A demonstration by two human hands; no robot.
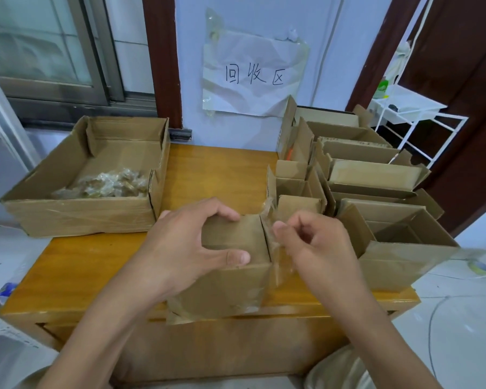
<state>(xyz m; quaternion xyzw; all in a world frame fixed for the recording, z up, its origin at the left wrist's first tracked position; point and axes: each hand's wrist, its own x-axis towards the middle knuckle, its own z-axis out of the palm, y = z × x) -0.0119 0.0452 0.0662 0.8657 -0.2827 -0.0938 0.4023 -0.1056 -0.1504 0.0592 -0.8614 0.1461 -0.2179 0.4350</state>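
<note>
From the head camera, gripped the small brown cardboard box (230, 284) at the yellow wooden table's (213, 175) six-o'clock edge with the curled left hand (180, 248), pinched its clear tape strip (278, 265), running twelve to six, in the nearer right hand (317, 248) at the box's three o'clock.

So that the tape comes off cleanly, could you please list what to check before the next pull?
1. Left hand grips the small box: ok.
2. Right hand pinches the clear tape: ok.
3. Tape free of the box's front face: not ok, it clings there.
4. Open box with tape scraps stands at left for the strip: ok.
5. Small box empty inside: cannot tell, flaps closed.
</note>
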